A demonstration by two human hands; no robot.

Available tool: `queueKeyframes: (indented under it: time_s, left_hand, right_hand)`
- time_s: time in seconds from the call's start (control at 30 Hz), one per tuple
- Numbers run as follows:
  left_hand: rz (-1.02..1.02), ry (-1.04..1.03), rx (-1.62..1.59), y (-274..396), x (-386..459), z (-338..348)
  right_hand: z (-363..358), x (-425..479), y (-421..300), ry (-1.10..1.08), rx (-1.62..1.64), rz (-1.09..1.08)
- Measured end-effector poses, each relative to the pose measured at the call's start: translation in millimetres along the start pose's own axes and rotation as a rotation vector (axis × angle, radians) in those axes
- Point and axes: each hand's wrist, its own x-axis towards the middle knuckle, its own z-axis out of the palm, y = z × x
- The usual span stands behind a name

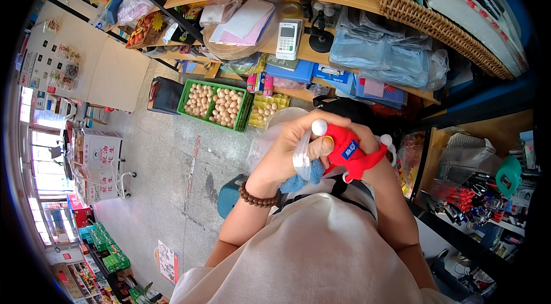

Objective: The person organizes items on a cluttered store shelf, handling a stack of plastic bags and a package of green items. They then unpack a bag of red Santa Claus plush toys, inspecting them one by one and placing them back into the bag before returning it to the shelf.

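Note:
Both hands meet in front of my chest around a small red knitted piece [340, 144] with white pompoms and a blue label bearing writing. My left hand [292, 140] grips it, thumb pressed on the knit near one pompom. A strip of clear plastic [302, 157] loops across that hand, and a blue fluffy bundle [316, 171] shows just below it. On the far side, my right hand [365, 135] curls against the red knit, its fingertips hidden behind it. A red knitted strip [366, 162] with a pompom at its end lies over the right wrist.
Wooden shelving ahead holds a card terminal [287, 39], papers [247, 22] and clear plastic packs [379, 52]. On the floor stand a green crate of eggs [211, 106], a yellow egg tray [269, 109] and a blue stool [229, 195]. Pens [462, 198] fill the right shelf.

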Motion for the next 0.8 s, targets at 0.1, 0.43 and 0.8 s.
queueKeyframes:
  time_s: [0.1,0.43,0.8]
  left_hand:
    - [-0.001,-0.047,-0.007,-3.3,0.8,-3.8]
    - [0.107,-0.04,0.008,-11.1,4.4,-3.1]
    - [0.17,0.06,-0.079,-0.4,-4.7,-11.3]
  right_hand:
    - [1.0,0.1,-1.8,0.006,-0.015,-0.017]
    - [0.4,-1.0,8.7,0.027,-0.124,-0.003]
    - [-25.8,-10.7,-1.0,0.229,0.202,0.14]
